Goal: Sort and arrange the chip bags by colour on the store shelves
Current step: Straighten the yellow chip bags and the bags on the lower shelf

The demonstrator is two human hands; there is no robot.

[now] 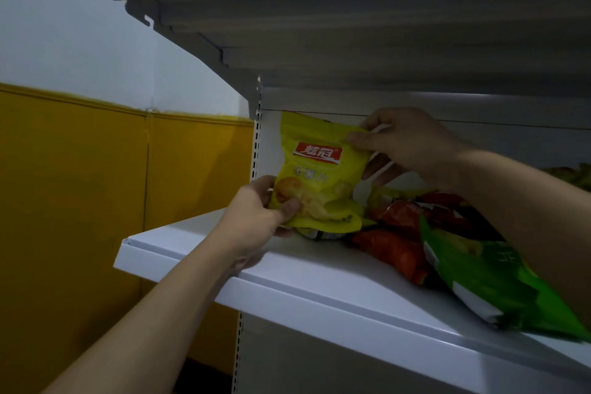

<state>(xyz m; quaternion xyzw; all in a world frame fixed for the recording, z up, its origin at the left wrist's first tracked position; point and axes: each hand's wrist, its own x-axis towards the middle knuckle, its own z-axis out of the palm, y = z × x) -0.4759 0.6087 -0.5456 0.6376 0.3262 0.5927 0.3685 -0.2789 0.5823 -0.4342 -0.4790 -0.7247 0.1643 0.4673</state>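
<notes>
The white shelf [287, 281] was the biggest thing, and another shelf hung above it. Its left end was bare. A yellow wall panel [96, 185] stood off to the left, behind the shelf.

On the right side of the shelf lay a messy pile of bags. A green bag [499, 291] lay nearest, with its corner poking over the front edge. An orange-red bag [399, 253] lay flat just behind it, touching it. More red and yellow bags were farther back, but they were too dark to tell apart.

The yellow chip bag [319, 176] stood upright near the left end of the shelf, close to the back wall. Its bottom edge sat on or just above another packet lying flat there; I could not tell which.

The right hand [409, 144] pinched the top right corner of the yellow bag between thumb and fingers. The left hand [256, 214] pinched the bottom left corner, with the thumb pressed on the front.

The bag looked puffy and soft, so it could flop over when the hands let go. The right arm was reaching over the pile, so it could bump the green bag and knock it off the edge.
</notes>
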